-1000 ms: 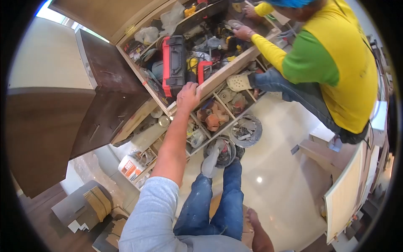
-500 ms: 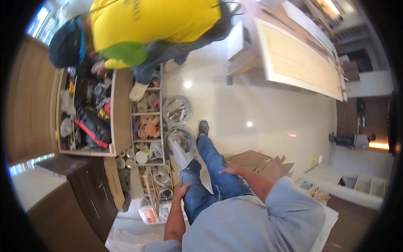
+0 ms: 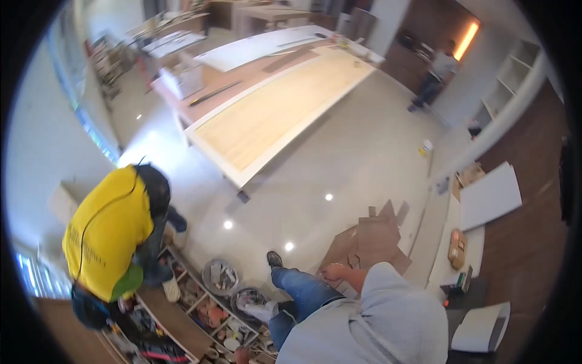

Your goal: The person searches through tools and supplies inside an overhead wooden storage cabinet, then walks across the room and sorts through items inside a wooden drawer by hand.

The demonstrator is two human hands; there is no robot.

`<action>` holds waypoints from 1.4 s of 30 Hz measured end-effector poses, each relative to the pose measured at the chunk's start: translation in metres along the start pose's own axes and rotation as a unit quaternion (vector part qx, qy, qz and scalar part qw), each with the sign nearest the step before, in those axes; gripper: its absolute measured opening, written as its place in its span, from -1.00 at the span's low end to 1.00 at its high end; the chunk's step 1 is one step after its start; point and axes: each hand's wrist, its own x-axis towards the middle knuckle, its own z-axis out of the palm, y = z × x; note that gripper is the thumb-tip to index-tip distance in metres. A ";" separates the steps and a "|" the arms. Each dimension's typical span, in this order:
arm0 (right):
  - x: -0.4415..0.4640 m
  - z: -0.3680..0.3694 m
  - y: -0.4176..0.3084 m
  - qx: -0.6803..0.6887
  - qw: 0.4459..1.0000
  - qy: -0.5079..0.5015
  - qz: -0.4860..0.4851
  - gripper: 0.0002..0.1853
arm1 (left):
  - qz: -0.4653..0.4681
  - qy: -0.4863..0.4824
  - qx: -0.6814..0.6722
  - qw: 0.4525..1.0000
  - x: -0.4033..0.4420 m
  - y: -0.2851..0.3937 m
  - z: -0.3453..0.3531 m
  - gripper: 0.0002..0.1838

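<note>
My right hand [image 3: 331,272] is beside my jeans-clad thigh [image 3: 303,291], its fingers loosely bent and nothing visible in them. Brown board pieces [image 3: 377,238] lie on the floor just past it. My left hand [image 3: 242,355] shows only in part at the bottom edge, and its fingers cannot be made out. Nearest to it is a wooden tray [image 3: 209,295] divided into compartments of small hardware. Two round tubs, one with metal bits [image 3: 220,277] and one with a plastic bag [image 3: 262,310] at its side, stand by my foot.
A person in a yellow shirt [image 3: 112,227] bends over an open tool box [image 3: 145,330] at left. A large framed panel [image 3: 285,112] lies on a worktable ahead. Another person [image 3: 439,70] stands at the far right. A white shelf unit [image 3: 512,76] lines the right wall.
The view has swung up and to the right, bringing the worktable and far room into sight. My left hand has slipped almost out of view; my right hand stays near my thigh.
</note>
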 end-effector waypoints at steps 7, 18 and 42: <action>0.032 -0.012 0.005 0.131 0.990 0.015 0.039 -0.32 | 0.105 0.052 -0.142 0.983 0.011 0.155 0.045 -0.45; 0.098 -0.172 0.062 0.361 0.913 0.178 -0.070 -0.42 | 0.124 -0.218 0.229 0.941 0.028 0.370 0.153 -0.53; -0.037 0.158 0.024 0.619 0.415 0.316 0.587 -0.46 | 0.435 -0.339 0.694 0.462 0.067 0.879 0.444 -0.42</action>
